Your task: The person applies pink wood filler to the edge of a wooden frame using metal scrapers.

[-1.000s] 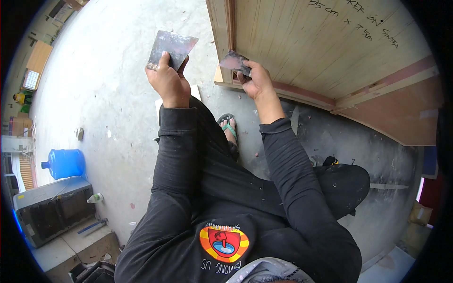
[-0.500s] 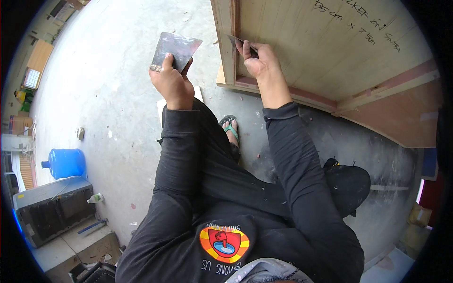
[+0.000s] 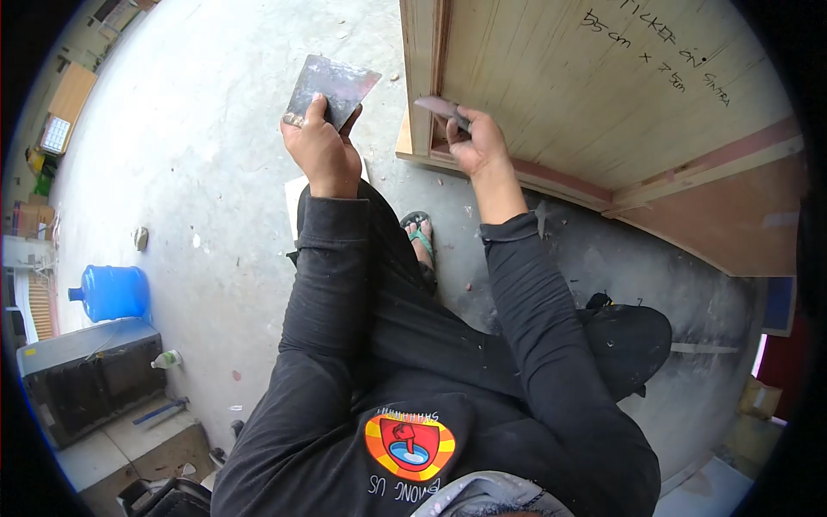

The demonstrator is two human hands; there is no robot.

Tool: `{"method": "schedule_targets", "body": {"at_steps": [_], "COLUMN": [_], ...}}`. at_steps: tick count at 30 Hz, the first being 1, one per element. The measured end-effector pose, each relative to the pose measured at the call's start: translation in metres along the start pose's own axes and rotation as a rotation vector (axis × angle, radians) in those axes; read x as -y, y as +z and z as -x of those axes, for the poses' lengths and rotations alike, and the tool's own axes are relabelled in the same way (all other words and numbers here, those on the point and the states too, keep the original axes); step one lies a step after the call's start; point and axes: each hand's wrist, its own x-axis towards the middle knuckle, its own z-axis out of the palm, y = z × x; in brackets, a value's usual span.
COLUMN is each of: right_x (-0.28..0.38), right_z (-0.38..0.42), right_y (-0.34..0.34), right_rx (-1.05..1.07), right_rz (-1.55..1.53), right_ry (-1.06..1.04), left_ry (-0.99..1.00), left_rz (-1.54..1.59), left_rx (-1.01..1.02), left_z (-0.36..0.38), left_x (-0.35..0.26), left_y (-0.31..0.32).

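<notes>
My left hand grips a flat grey metal scraper plate, thumb on top and fingers beneath. The plate is smeared with pale and pinkish filler, with a beige lump at its left corner. Closed around a second, smaller scraper, my right hand holds it beside the upright edge of a wooden cabinet. Its blade is tilted, shows a pinkish face and overlaps the cabinet's edge strip in this view. Handwriting in black marks the panel to the right.
My sandalled foot rests on the dusty concrete floor. On the left are a blue water jug, a large black and grey box-shaped unit and a small bottle. A pale board lies partly under my leg.
My right hand has drawn the scraper slightly down toward me and turned it, so its pinkish face shows. My left hand and the plate have shifted slightly right.
</notes>
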Motion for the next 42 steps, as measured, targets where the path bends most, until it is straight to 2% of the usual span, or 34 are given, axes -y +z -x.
{"method": "schedule_targets", "body": {"at_steps": [3,4,7,9,12,15,19,21,23,24,25,28,29,31,32,33,35,36,38,39,41,42], "right_x": [0.025,0.029,0.049,0.044,0.021,0.006,0.023,0.028,0.032,0.039,0.035,0.022,0.017,0.003,-0.001,-0.001,0.000,0.006,0.020,0.022,0.021,0.023], "right_z": [-0.022,-0.006,0.030,0.030,0.016,0.004,-0.013,-0.001,0.021,0.018,0.017,0.029,0.027,0.022,0.018,0.007,-0.021,-0.009,0.034,0.031,0.029,0.029], "right_y": [-0.002,0.007,0.018,0.001,-0.025,-0.023,-0.003,0.006,0.006,-0.006,-0.013,-0.026,-0.023,-0.021,-0.019,-0.021,-0.030,-0.026,-0.011,-0.013,-0.025,-0.025], "right_rx": [0.121,0.133,0.177,0.195,0.085,0.006,0.078,0.073,0.167,0.317,0.320,0.117,0.120,-0.089,-0.099,-0.100,0.048,0.049,0.339,0.347,0.176,0.178], "right_rz": [-0.026,0.018,0.166,0.273,0.349,0.376,0.309,0.324,0.347,0.243,0.247,0.528,0.532,0.787,0.982,0.985,1.338,1.342,0.379,0.385,0.727,0.724], "right_ry": [-0.001,-0.171,-0.205,-0.198,-0.055,-0.006,-0.014,-0.053,-0.337,-0.342,-0.342,-0.372,-0.378,-0.381,-0.463,-0.458,-0.700,-0.698,-0.480,-0.485,-0.659,-0.665], "left_ry": [-0.012,-0.011,-0.015,-0.034,-0.048,-0.062,-0.052,-0.057,-0.053,-0.050,-0.049,-0.045,-0.058,-0.074,-0.072,-0.072,-0.075,-0.078,-0.086,-0.088,-0.103,-0.114], "left_rz": [0.012,0.012,0.018,0.020,0.031,0.041,0.044,0.042,0.041,0.039,0.043,0.057,0.058,0.058,0.062,0.063,0.058,0.055,0.054,0.053,0.067,0.080], "left_rx": [0.026,0.026,0.037,0.033,0.027,0.037,0.052,0.038,0.040,0.040,0.037,0.061,0.059,0.047,0.051,0.055,0.048,0.045,0.042,0.044,0.055,0.068], "left_z": [-0.005,-0.006,-0.009,-0.010,-0.009,-0.006,-0.005,-0.004,-0.005,-0.005,-0.005,-0.003,-0.003,-0.004,-0.004,-0.005,-0.007,-0.008,-0.008,-0.009,-0.007,-0.006], "left_x": [0.002,0.003,0.006,0.006,0.005,0.001,0.002,0.001,0.003,0.003,0.003,0.001,0.000,-0.001,-0.001,-0.001,0.001,0.002,0.002,0.000,-0.001,-0.005], "left_y": [-0.003,-0.005,-0.010,-0.009,-0.008,-0.006,-0.010,-0.010,-0.011,-0.013,-0.014,-0.012,-0.011,-0.012,-0.013,-0.013,-0.014,-0.015,-0.016,-0.015,-0.016,-0.014]}}
